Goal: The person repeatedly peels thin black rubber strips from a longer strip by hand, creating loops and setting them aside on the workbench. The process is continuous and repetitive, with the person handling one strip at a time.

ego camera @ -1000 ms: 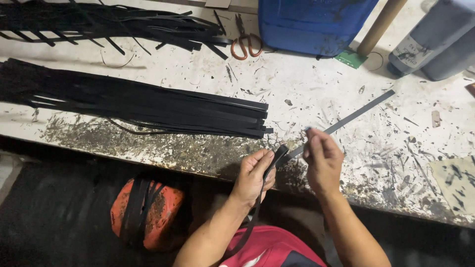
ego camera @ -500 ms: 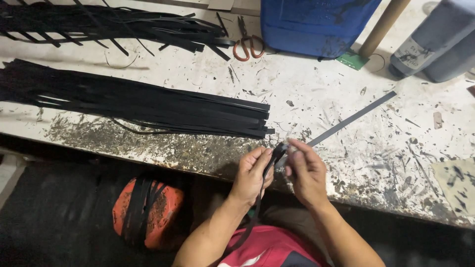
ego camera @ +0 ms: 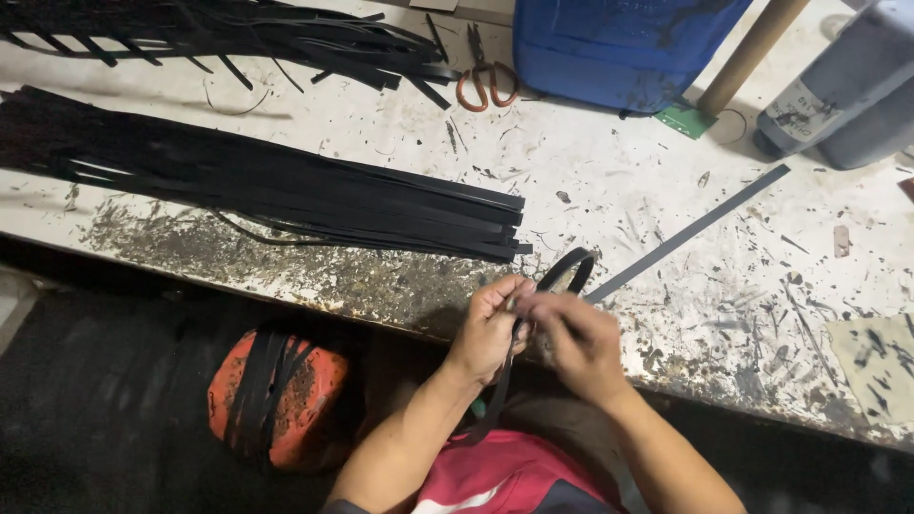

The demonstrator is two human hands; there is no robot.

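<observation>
Head view: both hands bend a black strip.
Left hand [ego camera: 490, 328] and right hand [ego camera: 571, 341] pinch the black strip [ego camera: 566, 268] into a loop at lower middle; best to grip tight so it can't spring open.

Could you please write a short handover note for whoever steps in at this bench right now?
Left hand and right hand: both pinch one black strip at the bench's near edge, bent into a loop above the fingers; its tail hangs down toward the lap.
On the bench: a flat bundle of black strips, a looser heap behind it, a single long grey strip, and scissors.
Done: loop formed.
Left: whether it is fastened cannot be seen.
</observation>
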